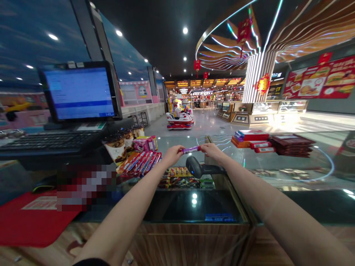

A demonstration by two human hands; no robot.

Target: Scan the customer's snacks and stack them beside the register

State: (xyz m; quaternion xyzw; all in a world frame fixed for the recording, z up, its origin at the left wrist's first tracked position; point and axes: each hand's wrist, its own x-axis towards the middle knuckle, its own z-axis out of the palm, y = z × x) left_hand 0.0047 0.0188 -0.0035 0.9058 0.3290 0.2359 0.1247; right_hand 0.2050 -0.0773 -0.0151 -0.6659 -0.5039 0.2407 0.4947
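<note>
Left hand (172, 155) and right hand (213, 152) pinch a candy bar (190, 150) (scanner (194, 167) below).

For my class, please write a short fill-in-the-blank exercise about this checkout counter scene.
The left hand and right hand pinch the two ends of a ____ wrapped bar.
The monitor stands on the person's ____ side.
The mat on the counter is ____.
The handheld barcode scanner just below the hands is ____.

Missing words: purple, left, red, black.
</note>
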